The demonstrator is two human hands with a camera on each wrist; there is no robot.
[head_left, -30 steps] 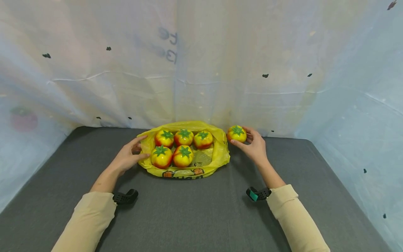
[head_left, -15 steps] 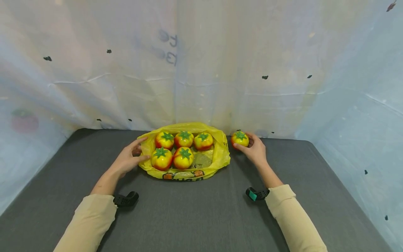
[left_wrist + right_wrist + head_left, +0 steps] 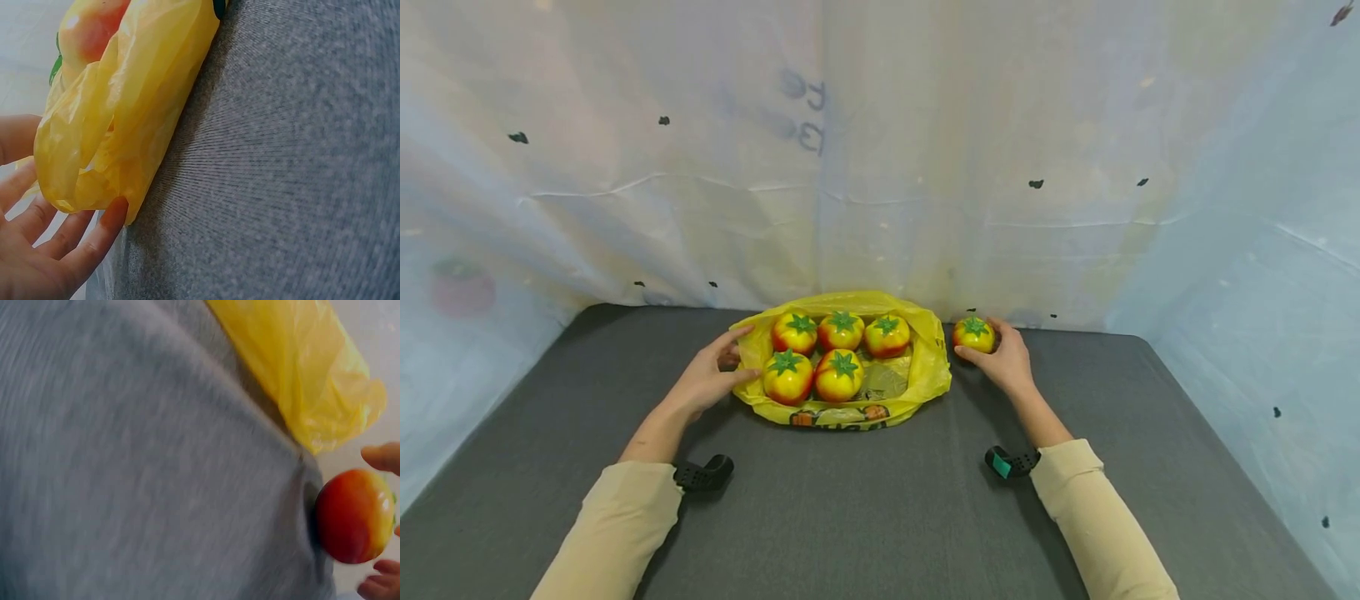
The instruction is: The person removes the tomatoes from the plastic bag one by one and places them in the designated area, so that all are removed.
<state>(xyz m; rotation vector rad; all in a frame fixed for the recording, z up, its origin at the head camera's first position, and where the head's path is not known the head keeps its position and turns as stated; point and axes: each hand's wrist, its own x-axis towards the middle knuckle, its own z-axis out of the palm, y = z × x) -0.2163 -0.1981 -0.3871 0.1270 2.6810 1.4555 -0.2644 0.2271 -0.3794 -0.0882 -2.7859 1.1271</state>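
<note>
A yellow plastic bag (image 3: pixel 928 379) lies with its mouth rolled open on the grey table, holding several red-and-yellow tomatoes (image 3: pixel 838 375) with green leafy tops. My left hand (image 3: pixel 703 375) is at the bag's left end, fingers spread and fingertips against the plastic, as the left wrist view shows. To the right of the bag, another tomato (image 3: pixel 973 333) sits on the table near its back edge. Around that tomato is my right hand (image 3: pixel 1006 358); in the right wrist view its thumb (image 3: pixel 382 457) and fingers stand a small gap away from the fruit's skin.
The grey table (image 3: pixel 865 508) reaches back to a pale plastic sheet (image 3: pixel 895 167) hanging behind it, with similar sheeting at both sides. A black strap (image 3: pixel 703 473) shows at the left wrist, another strap (image 3: pixel 1011 462) at the right.
My right hand has moved slightly right and down, setting the tomato on the table beside the bag, and its fingers have loosened. The left hand stays at the bag.
</note>
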